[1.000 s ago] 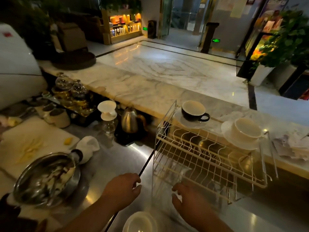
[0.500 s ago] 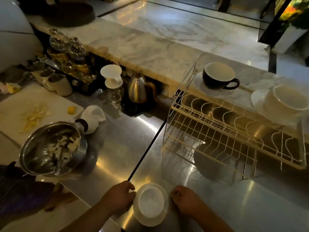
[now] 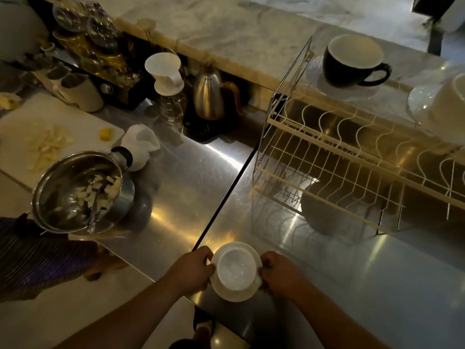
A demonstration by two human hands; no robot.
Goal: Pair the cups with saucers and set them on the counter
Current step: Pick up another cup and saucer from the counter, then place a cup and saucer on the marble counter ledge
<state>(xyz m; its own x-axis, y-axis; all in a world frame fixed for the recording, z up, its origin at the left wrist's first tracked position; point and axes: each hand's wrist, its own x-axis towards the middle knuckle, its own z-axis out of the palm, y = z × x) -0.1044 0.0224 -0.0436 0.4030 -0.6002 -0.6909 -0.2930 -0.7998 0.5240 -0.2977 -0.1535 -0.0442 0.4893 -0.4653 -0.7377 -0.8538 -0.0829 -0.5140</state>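
A white cup sits on a white saucer at the near edge of the steel worktop. My left hand grips the saucer's left rim and my right hand grips its right rim. On the marble counter beyond stands a black cup on a white saucer. A white cup on a white saucer stands at the far right, partly cut off by the frame.
A cream wire dish rack stands between me and the marble counter. A steel bowl of chopped food, a cutting board, a steel kettle and a white dripper fill the left. A striped sleeve shows at lower left.
The view has tilted down and moved closer. Both hands, which rested beside the cup and saucer, now close on the saucer's two sides.
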